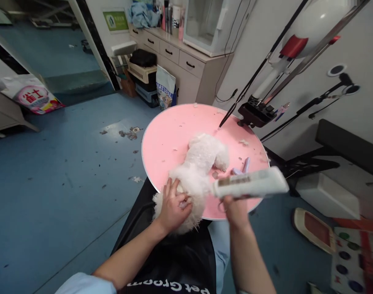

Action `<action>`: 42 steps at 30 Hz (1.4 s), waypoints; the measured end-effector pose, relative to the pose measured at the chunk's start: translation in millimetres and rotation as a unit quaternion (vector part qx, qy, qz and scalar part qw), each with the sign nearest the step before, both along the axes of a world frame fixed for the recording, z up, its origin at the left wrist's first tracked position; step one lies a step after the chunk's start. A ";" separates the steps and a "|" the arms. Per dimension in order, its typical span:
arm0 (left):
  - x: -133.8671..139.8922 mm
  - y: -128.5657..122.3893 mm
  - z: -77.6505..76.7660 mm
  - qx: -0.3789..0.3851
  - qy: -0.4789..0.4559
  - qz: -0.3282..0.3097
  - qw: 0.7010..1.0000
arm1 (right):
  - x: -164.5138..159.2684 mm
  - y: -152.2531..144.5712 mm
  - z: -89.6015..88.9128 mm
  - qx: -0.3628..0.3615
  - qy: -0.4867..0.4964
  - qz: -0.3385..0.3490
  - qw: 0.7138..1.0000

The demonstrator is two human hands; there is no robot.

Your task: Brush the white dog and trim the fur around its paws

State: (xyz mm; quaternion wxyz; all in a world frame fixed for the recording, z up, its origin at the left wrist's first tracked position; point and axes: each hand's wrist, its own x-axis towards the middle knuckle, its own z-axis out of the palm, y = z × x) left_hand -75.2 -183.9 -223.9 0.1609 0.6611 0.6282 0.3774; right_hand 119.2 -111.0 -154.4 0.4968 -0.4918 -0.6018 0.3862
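A small white fluffy dog [201, 155] lies on the round pink grooming table [164, 134], its head at the near edge against my black apron [168, 261]. My left hand [175, 206] is on its head, thumb and fingers closed on what looks like an ear; a pale patch shows between them. My right hand [235, 210] grips a white squeeze bottle [250, 183], tilted almost flat, its tip toward the head. The bottle is smeared by motion. Beside those fingers shows a thin metal loop [222, 207]; its tool is hidden. White haze or powder lies over the fur.
Lilac tools [246, 165] and fur tufts lie on the table's right side. A black tool holder [256, 111] and a dryer [299, 41] with a slanting pole stand at the back right. Hair clumps [131, 132] litter the blue floor. Drawers [180, 61] line the wall behind.
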 end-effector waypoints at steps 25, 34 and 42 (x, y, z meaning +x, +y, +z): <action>-1.5 0.3 -2.9 -0.009 -0.005 -0.037 0.999 | -54.1 -66.5 -34.9 0.012 0.031 0.021 0.999; -0.9 0.8 -6.0 -0.007 -0.023 -0.029 0.999 | -36.8 -58.3 -59.1 -0.034 0.206 -0.086 0.974; -1.4 -1.4 0.2 -0.038 -0.033 -0.037 0.998 | -23.1 -72.9 -48.9 -0.098 0.326 -0.105 0.935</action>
